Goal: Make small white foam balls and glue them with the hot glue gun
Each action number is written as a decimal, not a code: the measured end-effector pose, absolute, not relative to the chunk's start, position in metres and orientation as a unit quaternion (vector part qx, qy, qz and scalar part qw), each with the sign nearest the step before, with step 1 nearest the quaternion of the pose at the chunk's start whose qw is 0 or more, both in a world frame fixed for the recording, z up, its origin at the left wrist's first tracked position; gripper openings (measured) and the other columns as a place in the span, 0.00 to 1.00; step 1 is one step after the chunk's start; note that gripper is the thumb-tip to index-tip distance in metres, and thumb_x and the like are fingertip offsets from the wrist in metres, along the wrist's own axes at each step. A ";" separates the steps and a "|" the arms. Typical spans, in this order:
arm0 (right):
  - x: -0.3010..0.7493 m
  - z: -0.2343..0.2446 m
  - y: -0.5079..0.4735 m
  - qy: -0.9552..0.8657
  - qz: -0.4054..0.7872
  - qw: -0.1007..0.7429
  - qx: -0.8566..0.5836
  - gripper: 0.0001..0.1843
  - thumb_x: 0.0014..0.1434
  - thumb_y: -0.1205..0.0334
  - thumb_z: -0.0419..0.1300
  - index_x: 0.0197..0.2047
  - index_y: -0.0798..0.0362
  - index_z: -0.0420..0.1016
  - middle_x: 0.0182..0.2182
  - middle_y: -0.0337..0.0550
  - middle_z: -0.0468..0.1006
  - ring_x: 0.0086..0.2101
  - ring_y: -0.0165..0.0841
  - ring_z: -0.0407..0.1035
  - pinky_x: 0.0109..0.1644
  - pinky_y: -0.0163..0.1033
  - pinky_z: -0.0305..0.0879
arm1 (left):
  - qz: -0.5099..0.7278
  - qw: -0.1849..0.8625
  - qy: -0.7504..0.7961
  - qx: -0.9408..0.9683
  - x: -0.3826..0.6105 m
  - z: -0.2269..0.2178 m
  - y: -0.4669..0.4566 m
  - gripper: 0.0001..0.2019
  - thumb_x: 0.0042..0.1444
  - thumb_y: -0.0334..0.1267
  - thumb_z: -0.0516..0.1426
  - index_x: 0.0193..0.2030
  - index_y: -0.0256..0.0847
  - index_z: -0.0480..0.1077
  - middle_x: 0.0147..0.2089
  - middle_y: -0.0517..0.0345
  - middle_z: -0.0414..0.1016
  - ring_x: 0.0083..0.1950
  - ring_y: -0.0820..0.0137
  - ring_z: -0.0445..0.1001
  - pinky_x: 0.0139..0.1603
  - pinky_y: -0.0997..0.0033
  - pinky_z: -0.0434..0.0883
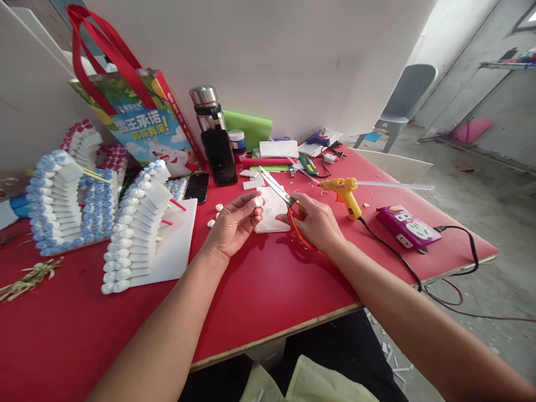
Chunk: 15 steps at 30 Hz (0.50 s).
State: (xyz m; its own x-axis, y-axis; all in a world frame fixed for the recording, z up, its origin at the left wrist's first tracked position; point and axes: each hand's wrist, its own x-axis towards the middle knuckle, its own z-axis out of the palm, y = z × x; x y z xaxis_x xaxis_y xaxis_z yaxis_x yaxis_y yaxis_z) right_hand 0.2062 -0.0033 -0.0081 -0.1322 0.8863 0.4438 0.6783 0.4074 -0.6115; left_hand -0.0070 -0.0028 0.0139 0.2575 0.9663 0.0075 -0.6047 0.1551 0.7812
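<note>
My left hand [235,222] pinches a small white foam piece [258,201] at its fingertips, over the red table [259,290]. My right hand [315,222] grips red-handled scissors [281,195], blades open and pointing up-left towards the foam piece. A white foam sheet [271,215] lies flat between my hands. Two small white foam bits [214,215] rest on the table just left of my left hand.
A yellow glue gun [345,192] and a purple power strip [408,226] with black cord sit right. Craft models of white and blue rolled pieces [134,229] stand left. A shopping bag [142,120], flask [206,106] and phones [218,156] line the back.
</note>
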 end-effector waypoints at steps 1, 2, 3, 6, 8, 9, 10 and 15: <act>0.206 -0.008 -0.003 -0.741 0.133 0.393 -0.527 0.23 0.57 0.40 0.64 0.46 0.49 0.74 0.27 0.37 0.71 0.26 0.30 0.59 0.32 0.35 0.56 | 0.552 0.712 0.264 0.345 -0.007 0.014 -0.002 0.13 0.52 0.28 0.67 0.46 0.36 0.80 0.38 0.55 0.75 0.32 0.79 0.71 0.32 0.80 0.72; 0.206 -0.007 -0.004 -0.742 0.133 0.392 -0.528 0.23 0.57 0.40 0.64 0.46 0.49 0.74 0.28 0.37 0.71 0.26 0.30 0.60 0.32 0.35 0.56 | 0.555 0.709 0.267 0.344 -0.007 0.013 -0.002 0.14 0.52 0.28 0.67 0.46 0.36 0.80 0.38 0.55 0.75 0.31 0.80 0.71 0.31 0.81 0.72; 0.206 -0.007 -0.004 -0.741 0.134 0.391 -0.529 0.23 0.57 0.40 0.63 0.46 0.49 0.74 0.28 0.37 0.71 0.26 0.30 0.60 0.32 0.35 0.56 | 0.559 0.705 0.273 0.341 -0.008 0.013 -0.002 0.14 0.51 0.28 0.67 0.46 0.36 0.80 0.37 0.55 0.75 0.31 0.80 0.71 0.32 0.81 0.72; 0.207 -0.004 -0.005 -0.741 0.136 0.380 -0.537 0.23 0.57 0.40 0.63 0.48 0.49 0.74 0.29 0.38 0.72 0.27 0.30 0.61 0.32 0.35 0.56 | 0.571 0.691 0.304 0.323 -0.008 0.012 -0.002 0.13 0.50 0.27 0.67 0.44 0.37 0.80 0.37 0.55 0.78 0.36 0.76 0.76 0.40 0.78 0.76; 0.207 -0.002 -0.006 -0.744 0.141 0.369 -0.539 0.24 0.57 0.40 0.63 0.49 0.49 0.73 0.29 0.37 0.71 0.27 0.30 0.61 0.32 0.35 0.56 | 0.580 0.682 0.317 0.314 -0.007 0.011 -0.002 0.13 0.49 0.27 0.68 0.43 0.38 0.80 0.38 0.54 0.80 0.40 0.73 0.79 0.46 0.75 0.77; 0.208 -0.001 -0.006 -0.746 0.144 0.364 -0.538 0.25 0.58 0.40 0.63 0.50 0.49 0.72 0.29 0.37 0.71 0.27 0.30 0.61 0.32 0.35 0.56 | 0.584 0.677 0.320 0.313 -0.007 0.011 -0.002 0.12 0.49 0.27 0.68 0.42 0.38 0.80 0.38 0.54 0.81 0.41 0.71 0.80 0.49 0.73 0.77; 0.208 0.000 -0.006 -0.749 0.146 0.360 -0.536 0.25 0.58 0.40 0.62 0.50 0.49 0.72 0.30 0.38 0.72 0.27 0.30 0.61 0.32 0.35 0.56 | 0.588 0.672 0.322 0.315 -0.007 0.011 -0.002 0.11 0.49 0.27 0.68 0.41 0.39 0.80 0.39 0.54 0.81 0.42 0.71 0.80 0.50 0.72 0.77; 0.207 0.003 -0.009 -0.769 0.150 0.355 -0.510 0.27 0.60 0.40 0.60 0.54 0.49 0.68 0.32 0.38 0.72 0.28 0.31 0.62 0.33 0.35 0.57 | 0.584 0.660 0.333 0.335 -0.006 0.011 -0.002 0.15 0.49 0.29 0.68 0.45 0.41 0.80 0.40 0.55 0.82 0.41 0.71 0.81 0.47 0.73 0.77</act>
